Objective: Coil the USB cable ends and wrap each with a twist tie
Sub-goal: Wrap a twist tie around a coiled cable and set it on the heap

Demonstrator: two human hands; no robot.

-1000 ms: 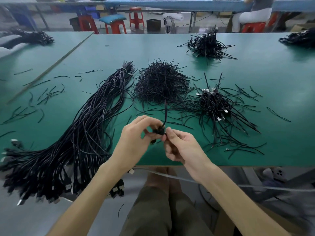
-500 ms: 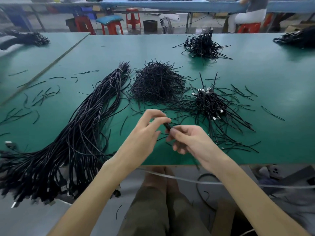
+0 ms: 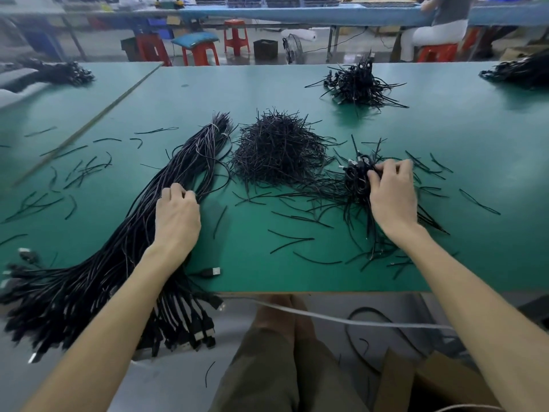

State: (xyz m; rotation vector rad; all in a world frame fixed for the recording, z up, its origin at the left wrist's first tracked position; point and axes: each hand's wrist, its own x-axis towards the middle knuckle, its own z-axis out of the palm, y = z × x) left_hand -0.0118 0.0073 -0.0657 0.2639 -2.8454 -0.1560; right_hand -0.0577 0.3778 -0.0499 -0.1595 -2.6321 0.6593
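Judging by the hands, one cycle ends and another starts: the right hand point(image 3: 389, 191) rests curled fingers on the tied coils point(image 3: 356, 175) at right, hold unclear, while the left hand point(image 3: 177, 217) pinches strands of the loose cable bundle point(image 3: 118, 251) at left, needing one pulled free next.

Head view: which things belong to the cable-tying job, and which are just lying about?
Job: cable bundle beneath the left hand; heap of twist ties; tied coils at the right hand.
Lying about: red stools; floor fan; grey cord below the table.
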